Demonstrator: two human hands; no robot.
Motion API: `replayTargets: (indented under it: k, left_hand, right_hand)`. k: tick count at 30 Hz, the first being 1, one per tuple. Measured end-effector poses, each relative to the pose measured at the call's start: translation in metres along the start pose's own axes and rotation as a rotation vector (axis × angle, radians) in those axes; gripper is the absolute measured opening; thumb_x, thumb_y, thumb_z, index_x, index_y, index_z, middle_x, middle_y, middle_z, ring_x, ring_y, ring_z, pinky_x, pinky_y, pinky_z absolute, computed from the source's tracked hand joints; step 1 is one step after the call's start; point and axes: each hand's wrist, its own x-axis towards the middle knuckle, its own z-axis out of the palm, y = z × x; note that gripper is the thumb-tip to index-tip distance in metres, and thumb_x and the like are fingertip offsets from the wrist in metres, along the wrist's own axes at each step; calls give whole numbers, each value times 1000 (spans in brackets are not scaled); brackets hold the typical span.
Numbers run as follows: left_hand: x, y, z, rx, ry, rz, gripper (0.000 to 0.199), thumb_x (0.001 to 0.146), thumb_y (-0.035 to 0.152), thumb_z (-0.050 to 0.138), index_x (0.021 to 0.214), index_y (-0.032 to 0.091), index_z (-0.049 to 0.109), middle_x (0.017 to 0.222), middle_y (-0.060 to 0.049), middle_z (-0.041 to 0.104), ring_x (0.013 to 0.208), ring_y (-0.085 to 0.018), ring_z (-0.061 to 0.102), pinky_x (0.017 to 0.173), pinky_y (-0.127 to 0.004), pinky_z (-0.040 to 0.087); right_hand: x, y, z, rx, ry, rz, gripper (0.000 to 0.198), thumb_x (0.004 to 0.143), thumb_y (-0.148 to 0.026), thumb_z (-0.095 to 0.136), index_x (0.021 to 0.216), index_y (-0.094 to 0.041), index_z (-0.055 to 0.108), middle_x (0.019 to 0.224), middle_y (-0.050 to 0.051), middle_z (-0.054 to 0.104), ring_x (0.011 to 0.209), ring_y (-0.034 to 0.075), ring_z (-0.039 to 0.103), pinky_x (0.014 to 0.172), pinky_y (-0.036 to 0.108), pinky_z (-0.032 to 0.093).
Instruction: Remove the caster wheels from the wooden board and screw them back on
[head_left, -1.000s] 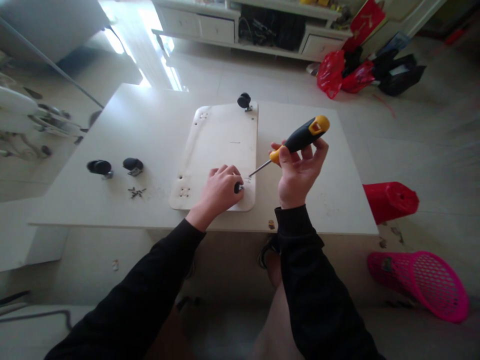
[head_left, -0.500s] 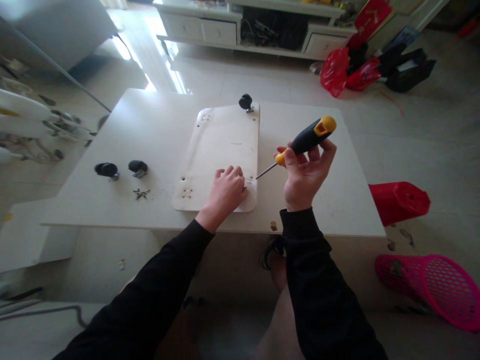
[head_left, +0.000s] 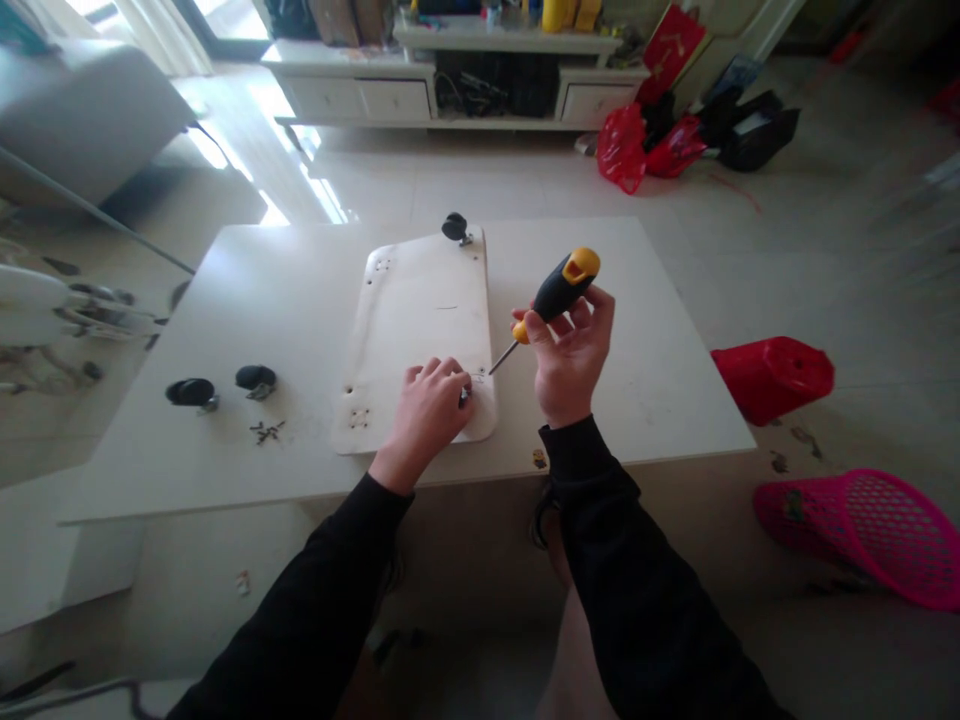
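Right of screwdriver (head_left: pixel 559 290) — red bin (head_left: pixel 772 380), pink basket (head_left: pixel 885 530).

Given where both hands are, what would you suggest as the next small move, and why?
I would probably ease the tip of the screwdriver leftward, toward the dark part under the left hand. That hand is at the near right corner of the white board and partly covers the part, while the right hand holds the screwdriver with its tip to the right of it.

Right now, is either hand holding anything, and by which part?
The right hand holds a black-and-yellow screwdriver by the lower end of its handle. The left hand partly covers a dark piece; whether it grips it cannot be told.
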Motion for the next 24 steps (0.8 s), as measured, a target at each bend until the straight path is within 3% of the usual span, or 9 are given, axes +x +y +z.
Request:
replayTargets:
  k: [7, 12, 18, 24]
  left_hand:
    - [1, -1, 5, 10, 11, -3, 15, 95, 20, 62, 90, 23, 76, 116, -13, 75, 113, -34, 64, 101, -54, 46]
    - [2, 3, 5, 35, 9, -38, 16, 96, 21, 61, 88, 22, 75, 117, -13, 75, 112, -33, 64, 102, -53, 47]
    - [1, 7, 7, 85, 18, -80, 16, 97, 23, 62, 105, 21, 76, 119, -12, 75, 115, -33, 64, 105, -53, 45]
    - [1, 8, 6, 84, 12, -67, 15, 98, 23, 61, 92, 20, 75, 115, -11, 75, 112, -32, 64, 108, -52, 43]
  right_hand:
    - [-1, -3, 3, 37, 19, 68, 60, 89, -58, 78, 133, -38, 42, 113, 0, 62, 94, 18, 74, 89, 40, 69]
    - [-1, -3, 3, 61, 52, 15, 54, 89, -52, 80, 128, -37, 45, 110, -1, 62, 91, 16, 75, 83, 37, 69]
    - [0, 1, 2, 20, 51, -26, 54, 90, -53, 79, 129, -36, 45, 107, -2, 62, 88, 15, 74, 79, 34, 68]
    - [0, -1, 4, 54, 69, -39, 53, 89, -51, 81, 126, -36, 47, 105, -3, 62, 83, 14, 74, 76, 33, 68]
